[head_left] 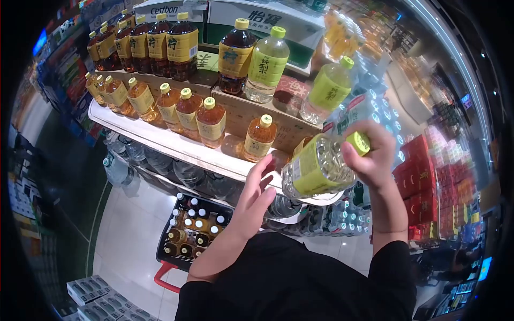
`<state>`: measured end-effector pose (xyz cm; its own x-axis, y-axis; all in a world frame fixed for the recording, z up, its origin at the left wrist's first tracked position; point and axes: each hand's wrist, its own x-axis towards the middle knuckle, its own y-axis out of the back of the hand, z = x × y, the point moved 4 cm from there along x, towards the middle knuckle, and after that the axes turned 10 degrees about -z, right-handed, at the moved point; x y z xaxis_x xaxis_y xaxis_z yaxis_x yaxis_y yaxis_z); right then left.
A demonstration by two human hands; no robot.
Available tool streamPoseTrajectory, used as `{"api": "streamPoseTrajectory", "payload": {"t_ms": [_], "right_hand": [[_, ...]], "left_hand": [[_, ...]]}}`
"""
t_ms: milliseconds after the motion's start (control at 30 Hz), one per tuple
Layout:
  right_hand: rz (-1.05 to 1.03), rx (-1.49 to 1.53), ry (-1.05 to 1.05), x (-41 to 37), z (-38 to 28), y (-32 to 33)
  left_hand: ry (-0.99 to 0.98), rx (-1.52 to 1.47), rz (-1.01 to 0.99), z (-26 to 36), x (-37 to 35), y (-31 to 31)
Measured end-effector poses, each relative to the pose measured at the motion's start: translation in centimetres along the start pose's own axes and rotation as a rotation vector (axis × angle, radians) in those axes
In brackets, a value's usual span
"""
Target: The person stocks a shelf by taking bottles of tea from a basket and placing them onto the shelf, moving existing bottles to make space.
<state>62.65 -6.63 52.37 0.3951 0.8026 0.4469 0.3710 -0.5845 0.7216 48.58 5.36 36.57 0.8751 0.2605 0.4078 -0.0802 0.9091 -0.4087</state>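
Observation:
My right hand (372, 152) grips a large clear bottle (316, 168) with a green label by its yellow-green cap. The bottle is tilted, its base toward the lower left. Beside that base my left hand (254, 200) is open, fingers spread, apart from the bottle as far as I can see. Just behind, a small amber tea bottle (261, 138) stands on the white shelf (176, 142). On the upper level stand two similar green-label bottles, one (267, 64) next to a dark yellow-label bottle (236, 56) and another (327, 91) at the right end.
A black basket (166, 227) with a red handle (165, 278) holds several bottles on the floor. Dark and amber bottles line the shelf's left side. Wrapped water bottles (342, 216) and red boxes (417, 182) stand at right; cartons (101, 297) lie lower left.

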Motion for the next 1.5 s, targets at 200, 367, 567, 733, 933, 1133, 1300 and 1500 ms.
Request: {"api": "streamPoseTrajectory", "payload": {"t_ms": [200,367,567,733,933,1133,1300,1500], "right_hand": [[-0.007,-0.053,0.084,7.0,0.3,2.6],[0.046,-0.247,0.102,10.5,1.6,2.9],[0.051,-0.486,0.058,14.7,4.7,2.7],[0.002,-0.589,0.005,16.4,6.6,1.7],[-0.093,-0.657,-0.074,18.0,8.7,0.8],[-0.152,-0.727,-0.070,18.6,9.9,0.4],[-0.172,-0.730,-0.093,19.2,11.6,0.2],[-0.213,-0.670,-0.134,19.2,11.9,-0.1]], "left_hand": [[0.371,-0.500,0.177,-7.6,3.4,2.1],[0.210,-0.769,0.017,-6.8,7.3,3.4],[0.184,-0.943,0.130,-7.0,11.0,4.7],[0.241,-0.919,0.248,-7.9,13.2,5.8],[0.344,-0.902,0.120,-8.5,14.8,6.1],[0.281,-0.890,0.275,-8.9,15.8,5.8],[0.259,-0.854,0.284,-9.2,16.1,5.7],[0.241,-0.843,0.210,-8.9,15.9,5.3]]}}
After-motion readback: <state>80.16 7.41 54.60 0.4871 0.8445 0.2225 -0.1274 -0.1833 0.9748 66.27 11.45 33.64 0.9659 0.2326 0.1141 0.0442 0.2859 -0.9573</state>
